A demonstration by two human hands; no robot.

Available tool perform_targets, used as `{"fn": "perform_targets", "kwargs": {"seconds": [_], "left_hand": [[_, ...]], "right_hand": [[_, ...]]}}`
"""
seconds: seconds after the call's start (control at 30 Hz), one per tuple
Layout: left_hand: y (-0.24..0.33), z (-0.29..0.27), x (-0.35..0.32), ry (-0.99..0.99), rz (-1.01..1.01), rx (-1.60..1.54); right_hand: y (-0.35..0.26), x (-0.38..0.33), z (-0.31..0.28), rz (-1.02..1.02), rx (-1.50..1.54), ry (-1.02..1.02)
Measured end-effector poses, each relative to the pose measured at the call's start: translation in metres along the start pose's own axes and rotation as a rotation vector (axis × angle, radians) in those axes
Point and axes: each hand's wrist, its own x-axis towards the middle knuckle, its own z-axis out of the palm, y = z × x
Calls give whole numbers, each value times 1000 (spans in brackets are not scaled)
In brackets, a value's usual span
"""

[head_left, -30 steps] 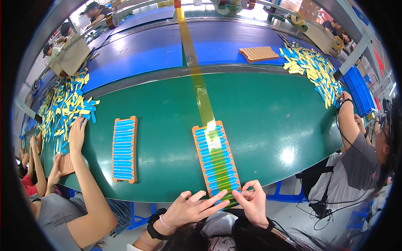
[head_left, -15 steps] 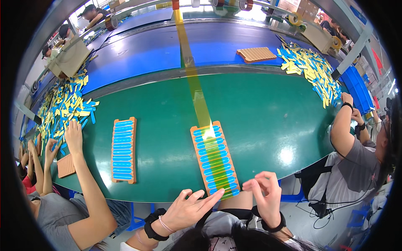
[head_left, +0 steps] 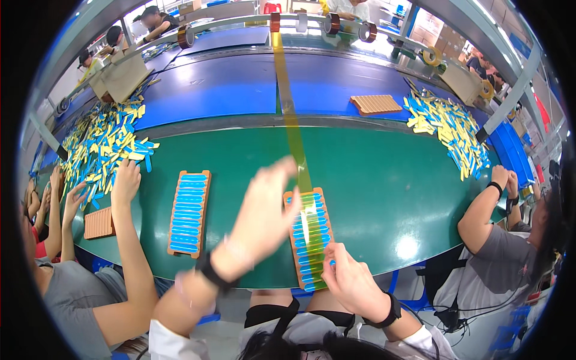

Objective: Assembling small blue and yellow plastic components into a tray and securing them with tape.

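Note:
Before me lies an orange-brown slotted tray (head_left: pixel 318 198), its slots filled with blue strips. A band of clear amber tape (head_left: pixel 293 133) runs down from a roll on the far bar and lies lengthwise over the strips. My left hand (head_left: pixel 261 201) is over the tray's far left side, smeared by motion, thumb apart from the outstretched fingers; the fingertips are close to the tape. At the tray's near right edge my right hand (head_left: pixel 355 283) has its fingers bent together; whatever is between them is hidden.
Left of me lies a second filled tray (head_left: pixel 189 213). Heaps of blue and yellow strips (head_left: pixel 111 147) (head_left: pixel 450 129) flank the green table (head_left: pixel 384 174). One brown tray (head_left: pixel 375 104) sits on the blue surface beyond. Co-workers sit at both sides, one hand (head_left: pixel 126 180) by the left heap.
My left hand has moved from the tray's near end up and away toward its far end. My right hand has closed in against the tray's right edge. The view has shifted slightly.

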Motion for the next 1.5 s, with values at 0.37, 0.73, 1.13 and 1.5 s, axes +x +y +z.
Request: {"fn": "perform_targets", "kwargs": {"seconds": [0.37,0.73,1.13,1.5], "left_hand": [[-113,50,75,58,-647,-768],[-76,55,65,15,-542,-423],[-64,0,73,-55,-20,538],[-24,-41,29,-268,-843,-1255]], "right_hand": [[-15,16,-1,-95,7,-123],[7,153,3,-236,-217,150],[46,101,-34,14,-32,102],[0,98,-21,56,910,-243]]}}
